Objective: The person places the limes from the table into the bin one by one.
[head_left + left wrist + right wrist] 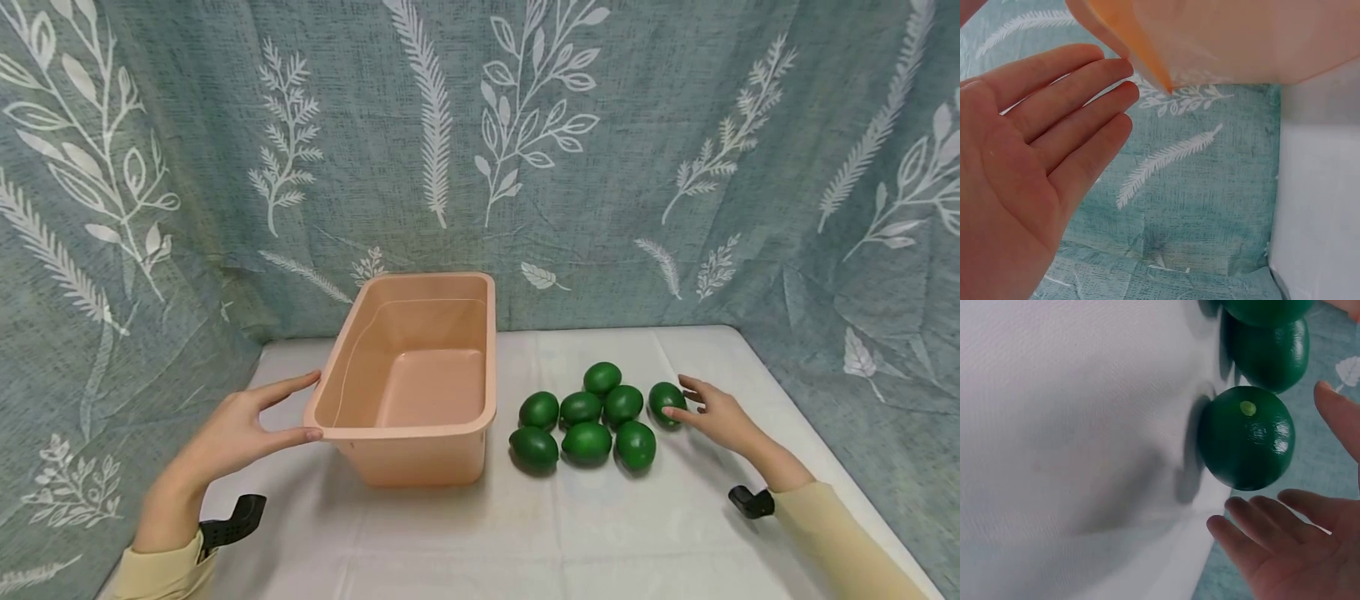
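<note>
A peach-coloured plastic bin (431, 433) stands on the white table, left of centre. My left hand (240, 429) is at the bin's left rim, thumb and forefinger spread apart, their tips at or very near the edge. In the left wrist view the other fingers (1079, 115) lie straight beside the bin wall. On the right, a glossy dark green avocado (666, 403) with a pale stem spot lies at the end of a group. Around it my right hand (723, 421) spreads thumb and fingers; the right wrist view shows a gap between the fingers (1254, 522) and the avocado.
Several more green avocados (587, 443) sit close together between the bin and my right hand. A white cloth (450, 533) covers the table. Green leaf-patterned fabric (360, 150) hangs behind and at both sides. Black wrist-worn devices (236, 521) are on both arms.
</note>
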`<state>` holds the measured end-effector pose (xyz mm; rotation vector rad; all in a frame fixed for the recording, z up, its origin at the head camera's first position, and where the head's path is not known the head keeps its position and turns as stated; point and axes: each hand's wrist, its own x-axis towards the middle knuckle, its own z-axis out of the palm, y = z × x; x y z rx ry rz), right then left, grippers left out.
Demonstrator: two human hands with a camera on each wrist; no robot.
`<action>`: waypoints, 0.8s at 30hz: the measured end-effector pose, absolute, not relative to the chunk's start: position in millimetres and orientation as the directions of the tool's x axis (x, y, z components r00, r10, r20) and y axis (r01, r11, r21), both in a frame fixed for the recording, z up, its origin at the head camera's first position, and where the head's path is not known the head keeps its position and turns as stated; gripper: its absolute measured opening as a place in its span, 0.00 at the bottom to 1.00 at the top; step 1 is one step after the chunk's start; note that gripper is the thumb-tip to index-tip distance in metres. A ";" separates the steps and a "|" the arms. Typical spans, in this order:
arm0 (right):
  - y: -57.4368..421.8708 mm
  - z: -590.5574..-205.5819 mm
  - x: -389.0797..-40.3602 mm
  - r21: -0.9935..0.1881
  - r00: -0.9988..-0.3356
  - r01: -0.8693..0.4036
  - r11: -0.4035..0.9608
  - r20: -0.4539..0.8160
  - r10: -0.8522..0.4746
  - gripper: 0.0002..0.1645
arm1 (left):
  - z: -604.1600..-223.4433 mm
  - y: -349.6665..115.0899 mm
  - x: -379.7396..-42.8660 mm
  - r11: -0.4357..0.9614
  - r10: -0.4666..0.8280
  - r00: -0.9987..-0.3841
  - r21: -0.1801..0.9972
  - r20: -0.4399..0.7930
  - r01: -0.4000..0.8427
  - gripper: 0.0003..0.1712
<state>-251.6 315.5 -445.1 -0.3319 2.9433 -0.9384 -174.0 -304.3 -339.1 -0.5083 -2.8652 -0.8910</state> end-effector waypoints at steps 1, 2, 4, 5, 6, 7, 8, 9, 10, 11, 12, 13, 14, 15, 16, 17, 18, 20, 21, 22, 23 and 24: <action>315.3 -445.9 -252.1 -0.576 -0.977 -0.186 0.796 0.026 -0.210 0.50 | -339.2 -304.1 -174.2 0.773 0.284 -0.940 0.536 0.187 0.340 0.41; 314.9 -447.1 -253.1 -0.577 -0.978 -0.182 0.796 0.021 -0.208 0.50 | -339.1 -304.0 -174.3 0.773 0.282 -0.941 0.537 0.187 0.339 0.41; 313.9 -449.1 -254.8 -0.578 -0.980 -0.168 0.798 0.011 -0.199 0.50 | -339.0 -304.1 -174.5 0.772 0.280 -0.942 0.541 0.185 0.335 0.41; 313.6 -450.4 -255.9 -0.579 -0.982 -0.157 0.800 0.003 -0.191 0.51 | -339.0 -304.2 -174.7 0.772 0.279 -0.943 0.542 0.183 0.334 0.41; 313.1 -451.6 -256.8 -0.582 -0.983 -0.144 0.801 -0.007 -0.182 0.51 | -339.0 -304.2 -174.8 0.770 0.278 -0.943 0.545 0.180 0.331 0.41; 312.8 -452.9 -257.7 -0.584 -0.985 -0.131 0.801 -0.015 -0.172 0.52 | -338.9 -304.3 -174.9 0.769 0.278 -0.944 0.547 0.178 0.329 0.41; 312.4 -454.1 -258.6 -0.586 -0.986 -0.118 0.802 -0.024 -0.162 0.52 | -338.9 -304.3 -175.0 0.770 0.277 -0.945 0.548 0.175 0.327 0.41; 312.0 -455.1 -259.4 -0.587 -0.988 -0.104 0.803 -0.033 -0.152 0.53 | -338.8 -304.4 -175.1 0.769 0.276 -0.945 0.551 0.173 0.326 0.41; 311.6 -456.2 -260.1 -0.588 -0.989 -0.093 0.804 -0.040 -0.143 0.53 | -338.8 -304.3 -175.2 0.767 0.276 -0.946 0.554 0.171 0.324 0.41; 311.3 -457.2 -260.7 -0.589 -0.990 -0.082 0.804 -0.046 -0.135 0.54 | -338.8 -304.3 -175.4 0.765 0.276 -0.946 0.557 0.169 0.323 0.40; 310.9 -458.1 -261.3 -0.590 -0.991 -0.073 0.804 -0.050 -0.127 0.54 | -338.7 -304.3 -175.4 0.764 0.275 -0.947 0.560 0.167 0.321 0.40; 310.7 -459.0 -261.9 -0.590 -0.991 -0.066 0.805 -0.053 -0.120 0.55 | -338.8 -304.4 -175.5 0.763 0.274 -0.947 0.562 0.166 0.319 0.40; 310.4 -459.6 -262.4 -0.590 -0.992 -0.058 0.805 -0.057 -0.113 0.55 | -339.0 -304.4 -175.7 0.762 0.274 -0.948 0.564 0.164 0.317 0.40; 310.1 -460.0 -262.6 -0.592 -0.993 -0.051 0.804 -0.058 -0.106 0.56 | -339.4 -304.5 -176.0 0.761 0.274 -0.948 0.565 0.165 0.318 0.40; 309.8 -460.2 -262.8 -0.594 -0.993 -0.043 0.803 -0.061 -0.098 0.56 | -339.9 -304.5 -176.3 0.762 0.274 -0.948 0.565 0.164 0.318 0.40; 309.5 -460.3 -262.8 -0.597 -0.994 -0.035 0.801 -0.062 -0.090 0.56 | -340.4 -304.6 -176.5 0.763 0.274 -0.948 0.563 0.165 0.318 0.39; 309.4 -460.6 -262.9 -0.598 -0.995 -0.028 0.801 -0.063 -0.082 0.56 | -341.0 -304.7 -176.7 0.762 0.274 -0.948 0.563 0.165 0.318 0.39; 309.3 -460.8 -262.8 -0.602 -0.996 -0.012 0.799 -0.066 -0.065 0.56 | -342.2 -305.1 -177.1 0.762 0.275 -0.947 0.563 0.168 0.321 0.38; 309.4 -460.9 -262.8 -0.603 -0.996 -0.005 0.798 -0.068 -0.058 0.56 | -342.7 -305.3 -177.3 0.761 0.275 -0.946 0.563 0.170 0.322 0.38; 309.6 -461.2 -262.9 -0.604 -0.996 0.003 0.797 -0.071 -0.049 0.57 | -342.9 -305.4 -177.3 0.760 0.275 -0.946 0.564 0.171 0.322 0.38; 309.8 -461.4 -263.0 -0.606 -0.996 0.010 0.795 -0.073 -0.043 0.57 | -343.1 -305.5 -177.4 0.760 0.273 -0.946 0.564 0.172 0.322 0.38; 310.1 -461.5 -263.0 -0.609 -0.996 0.019 0.793 -0.078 -0.036 0.57 | -343.2 -305.6 -177.6 0.760 0.272 -0.947 0.565 0.172 0.321 0.38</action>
